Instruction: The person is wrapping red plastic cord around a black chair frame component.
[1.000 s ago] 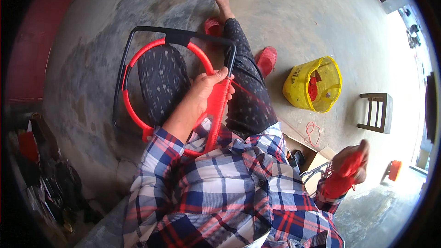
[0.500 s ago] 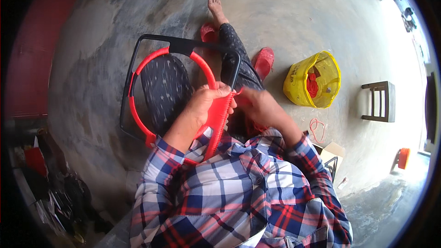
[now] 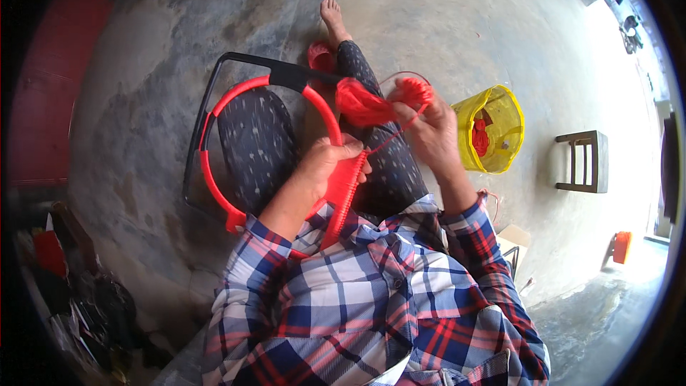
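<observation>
1. A red round knitting loom (image 3: 271, 150), a hoop with a row of pegs along its rim, is lying across the lap of a seated person, fixed to a black tube frame (image 3: 214, 100) that is sitting around it on the left and top.
2. The left hand (image 3: 325, 168) is gripping the hoop's right rim, fingers curled closed over the pegged edge near the person's plaid shirt.
3. The right hand (image 3: 429, 129) is being held up just right of the hoop, fingers pinched shut on a bundle of red yarn (image 3: 371, 100); one strand is running taut from that hand down to the pegs beside the left hand.
4. Around the person: a yellow see-through bucket (image 3: 500, 129) holding more red yarn is standing on the concrete floor (image 3: 443, 21) to the right, a small dark stool (image 3: 582, 161) is sitting further right, and a pair of red sandals (image 3: 321, 57) is lying by the bare foot, partly hidden behind the frame.
5. The person's patterned trouser legs are showing through the hoop; the yarn bundle is covering part of the hoop's upper right rim.
6. Compared with half a second ago, the right hand is now higher and further from the left, and the yarn bundle is showing clearly above it, where both hands were close together at the rim before.
</observation>
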The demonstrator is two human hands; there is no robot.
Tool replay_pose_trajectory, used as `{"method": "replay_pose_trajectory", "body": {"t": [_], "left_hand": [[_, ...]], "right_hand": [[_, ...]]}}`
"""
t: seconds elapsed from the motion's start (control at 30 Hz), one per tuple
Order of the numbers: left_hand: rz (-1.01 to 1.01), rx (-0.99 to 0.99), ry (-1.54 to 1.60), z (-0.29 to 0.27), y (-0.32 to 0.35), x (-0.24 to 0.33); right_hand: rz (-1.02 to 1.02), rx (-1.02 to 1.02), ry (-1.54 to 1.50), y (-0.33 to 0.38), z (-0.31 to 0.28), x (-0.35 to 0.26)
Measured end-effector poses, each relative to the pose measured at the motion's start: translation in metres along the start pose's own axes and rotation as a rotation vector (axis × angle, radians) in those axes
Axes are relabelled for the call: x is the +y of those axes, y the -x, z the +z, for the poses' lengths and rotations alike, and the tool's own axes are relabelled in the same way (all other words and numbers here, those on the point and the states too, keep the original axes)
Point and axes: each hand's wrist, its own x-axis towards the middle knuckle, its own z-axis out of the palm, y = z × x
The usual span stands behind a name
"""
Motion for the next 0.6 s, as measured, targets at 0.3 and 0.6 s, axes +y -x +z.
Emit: {"method": "replay_pose_trajectory", "body": {"t": [0.3,0.6], "left_hand": [[0.027,-0.024,0.079,-0.006,0.001,-0.004],[0.071,0.081,0.135,-0.018,0.008,0.006]], "right_hand": [[0.494,-0.393,-0.035,0.068,-0.080,-0.002],[0.437,-0.075,-0.293,0.117,-0.092,0.015]]}}
